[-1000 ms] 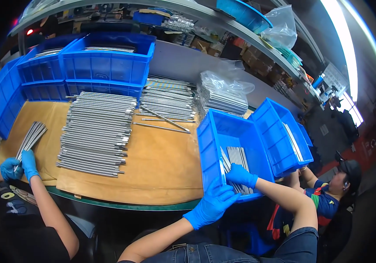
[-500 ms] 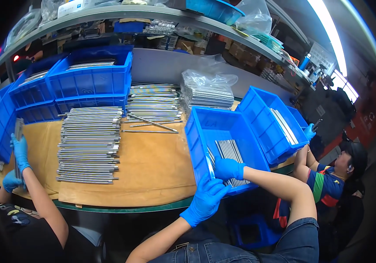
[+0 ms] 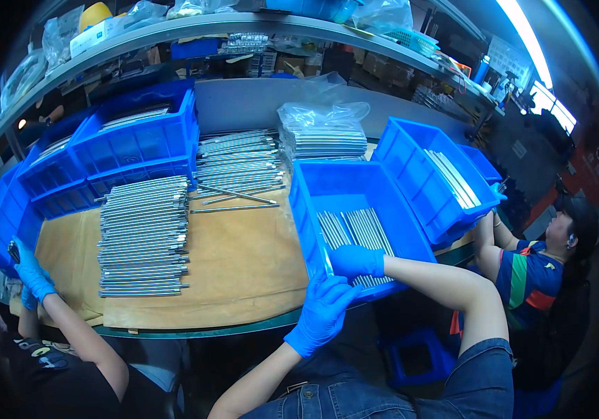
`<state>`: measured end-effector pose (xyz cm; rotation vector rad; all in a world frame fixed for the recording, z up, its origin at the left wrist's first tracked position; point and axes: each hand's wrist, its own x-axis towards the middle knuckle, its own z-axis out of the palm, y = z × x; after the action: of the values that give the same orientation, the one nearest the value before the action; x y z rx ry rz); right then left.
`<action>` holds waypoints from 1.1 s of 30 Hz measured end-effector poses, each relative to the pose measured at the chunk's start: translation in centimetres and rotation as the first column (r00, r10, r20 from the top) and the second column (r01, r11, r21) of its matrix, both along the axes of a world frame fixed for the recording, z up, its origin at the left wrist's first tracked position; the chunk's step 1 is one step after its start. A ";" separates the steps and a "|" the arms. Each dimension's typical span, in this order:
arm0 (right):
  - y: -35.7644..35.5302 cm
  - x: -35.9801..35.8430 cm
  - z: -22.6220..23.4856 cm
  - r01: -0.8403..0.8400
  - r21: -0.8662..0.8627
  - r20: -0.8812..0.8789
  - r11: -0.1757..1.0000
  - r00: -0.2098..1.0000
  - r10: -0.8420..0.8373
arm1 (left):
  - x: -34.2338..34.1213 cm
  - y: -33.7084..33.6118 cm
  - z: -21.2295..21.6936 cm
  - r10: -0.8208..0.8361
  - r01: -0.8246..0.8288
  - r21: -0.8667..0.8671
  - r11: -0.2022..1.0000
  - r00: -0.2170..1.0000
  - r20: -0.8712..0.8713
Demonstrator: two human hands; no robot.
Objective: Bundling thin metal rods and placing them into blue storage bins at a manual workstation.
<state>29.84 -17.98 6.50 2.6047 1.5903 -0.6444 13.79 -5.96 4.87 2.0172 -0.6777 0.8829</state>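
My left hand (image 3: 319,314) is in a blue glove at the near left corner of an open blue bin (image 3: 408,216). Its fingers are bent together there, beside a pale strip (image 3: 327,261) that could be a rod or the bin's lit edge. Inside the bin, my gloved right hand (image 3: 359,261) lies low over the metal rods (image 3: 369,229), its fingertips hidden. These thin silver rods rest side by side on the bin floor in two groups, the left one (image 3: 332,228) partly behind my right hand.
A large row of rods (image 3: 144,237) lies on the brown-covered table (image 3: 243,258), with more rods (image 3: 237,160) and a plastic-covered stack (image 3: 324,140) behind. Blue bins (image 3: 132,143) stand left; another (image 3: 446,188) stands right. Co-workers sit on both sides; the left one's gloved hand (image 3: 33,274) is near a bin.
My view has shifted slightly. A left group of rods now shows clearly in the bin, and my right hand has moved slightly toward the near left. The left co-worker's hands have lowered.
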 end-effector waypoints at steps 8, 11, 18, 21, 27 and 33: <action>0.6 -1.3 2.4 0.200 0.091 0.119 0.976 0.970 -0.210 | -0.4 0.1 0.3 0.047 -0.047 -0.034 0.998 0.999 -0.010; 1.0 -0.4 2.3 0.104 0.190 0.102 0.976 0.987 -0.125 | -0.3 -0.4 0.4 0.039 -0.039 -0.041 0.998 0.999 -0.005; 1.8 1.4 -0.4 -0.124 0.229 -0.096 0.965 0.984 0.149 | 0.2 0.1 0.3 0.018 -0.018 -0.016 1.000 1.000 -0.005; 2.0 0.3 1.9 0.065 0.211 -0.108 0.975 0.993 -0.043 | -0.3 0.6 0.5 0.003 -0.003 -0.014 1.000 1.000 -0.022; 1.2 3.3 8.9 0.116 0.545 0.246 0.830 0.924 -0.291 | 0.5 1.0 -0.2 -0.036 0.025 0.227 0.974 0.998 0.047; 10.2 2.7 13.3 -0.042 0.397 0.311 0.917 0.946 -0.091 | 0.9 0.8 -0.4 -0.006 0.001 0.203 0.979 1.000 0.026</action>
<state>32.53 -7.79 19.80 2.8073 1.7259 0.1349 14.74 -5.16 4.43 2.1864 -0.8140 0.8699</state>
